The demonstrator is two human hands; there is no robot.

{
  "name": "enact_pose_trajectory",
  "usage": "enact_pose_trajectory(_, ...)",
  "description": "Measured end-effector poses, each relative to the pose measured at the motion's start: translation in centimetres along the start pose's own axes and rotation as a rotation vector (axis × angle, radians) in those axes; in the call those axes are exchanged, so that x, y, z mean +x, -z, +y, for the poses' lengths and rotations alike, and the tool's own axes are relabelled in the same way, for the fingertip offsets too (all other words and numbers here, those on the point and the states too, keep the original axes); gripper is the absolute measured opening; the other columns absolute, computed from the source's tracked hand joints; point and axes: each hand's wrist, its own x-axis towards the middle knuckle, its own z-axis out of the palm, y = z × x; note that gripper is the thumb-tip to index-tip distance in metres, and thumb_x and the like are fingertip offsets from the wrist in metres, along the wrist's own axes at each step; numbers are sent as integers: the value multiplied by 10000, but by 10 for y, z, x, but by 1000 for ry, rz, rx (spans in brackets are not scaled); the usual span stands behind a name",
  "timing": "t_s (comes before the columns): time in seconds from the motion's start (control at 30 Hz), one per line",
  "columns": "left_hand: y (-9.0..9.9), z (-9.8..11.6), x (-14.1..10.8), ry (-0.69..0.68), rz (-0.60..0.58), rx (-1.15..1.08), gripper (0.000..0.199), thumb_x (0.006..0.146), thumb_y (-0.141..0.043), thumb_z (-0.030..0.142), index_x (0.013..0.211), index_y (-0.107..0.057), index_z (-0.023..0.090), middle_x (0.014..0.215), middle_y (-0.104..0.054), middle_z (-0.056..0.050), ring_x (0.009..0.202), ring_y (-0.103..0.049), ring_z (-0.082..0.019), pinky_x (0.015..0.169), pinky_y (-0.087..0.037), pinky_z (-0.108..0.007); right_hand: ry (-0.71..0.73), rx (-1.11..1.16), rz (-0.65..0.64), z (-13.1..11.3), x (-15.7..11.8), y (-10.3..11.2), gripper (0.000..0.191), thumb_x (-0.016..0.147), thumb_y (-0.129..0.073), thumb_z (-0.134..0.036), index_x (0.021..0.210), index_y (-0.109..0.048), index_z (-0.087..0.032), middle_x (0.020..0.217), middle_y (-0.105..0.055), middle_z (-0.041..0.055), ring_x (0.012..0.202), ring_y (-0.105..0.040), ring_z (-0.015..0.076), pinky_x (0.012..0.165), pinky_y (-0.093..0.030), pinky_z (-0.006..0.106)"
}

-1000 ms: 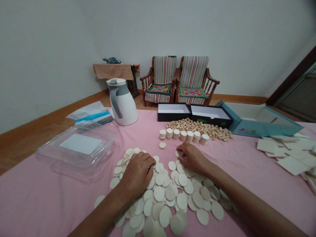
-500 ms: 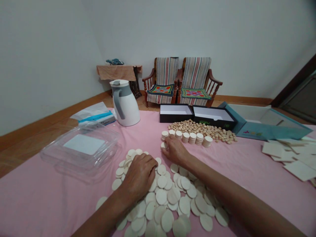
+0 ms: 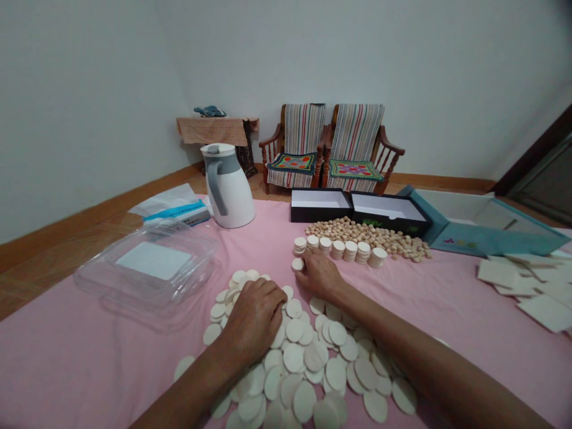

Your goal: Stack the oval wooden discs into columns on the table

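Note:
Pale round wooden discs lie in a loose, overlapping heap on the pink cloth before me. On the heap's upper left part rests my left hand, its fingers curled inward; whatever is under them is hidden. My right hand reaches past the heap, thumb and fingers closed around a short stack of discs. Just beyond it stands a row of several neat disc stacks, partly covered by the fingers.
Small wooden pieces lie behind the row, before two black trays and a light-blue box. Square wooden sheets sit at right. At left are clear plastic containers, a tissue pack and a white-grey jug.
Almost nothing differs. The whole view has shifted very slightly, and both hands keep their places at the heap and the small stack.

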Motion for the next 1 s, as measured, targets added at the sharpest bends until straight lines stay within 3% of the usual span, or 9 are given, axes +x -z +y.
enact_pose_trajectory(0.33, -1, -1, -1, 0, 11, 1, 198, 824, -465, 94, 880, -633, 183, 855, -619, -54, 851, -515, -211, 773, -378, -362, 57, 65, -3, 4, 3, 6, 252, 768, -549, -209, 1003, -575, -123, 1040, -583, 139, 908, -546, 220, 736, -408, 306)
enact_pose_trajectory(0.47, -1, -1, 0, 0, 12, -16, 200, 819, -467, 90, 866, -635, 186, 848, -624, -52, 855, -519, -211, 783, -378, -362, 90, 138, 0, 7, -7, 20, 162, 771, -552, -163, 914, -622, -134, 888, -631, 90, 776, -552, 173, 686, -398, 277)
enact_pose_trajectory(0.57, -1, -1, 1, 11, 29, -41, 188, 798, -467, 80, 839, -621, 181, 834, -621, -50, 845, -520, -210, 776, -384, -355, 277, 273, -102, 6, -16, 21, 234, 753, -521, -57, 919, -653, -155, 872, -652, 58, 733, -557, 139, 675, -401, 247)
enact_pose_trajectory(0.73, -2, -3, 0, 46, 94, -75, 182, 750, -450, 57, 777, -587, 174, 796, -608, -47, 820, -517, -203, 769, -393, -347, 595, 294, -153, -2, -21, 8, 284, 768, -502, -16, 950, -655, -172, 905, -657, 49, 884, -549, 159, 833, -386, 283)
enact_pose_trajectory(0.87, -4, -4, 1, 45, 82, -61, 172, 743, -460, 76, 764, -596, 179, 786, -615, -48, 809, -519, -206, 763, -393, -353, 527, 211, -135, -3, -23, 4, 278, 781, -496, -41, 976, -642, -174, 973, -610, 77, 937, -521, 173, 808, -396, 274)
enact_pose_trajectory(1.0, -4, -3, 2, 31, 68, -52, 181, 755, -459, 68, 776, -602, 177, 790, -622, -48, 810, -523, -206, 766, -387, -354, 412, 95, -155, 6, -25, 14, 239, 756, -531, -89, 977, -603, -147, 971, -572, 88, 891, -514, 180, 749, -406, 271)
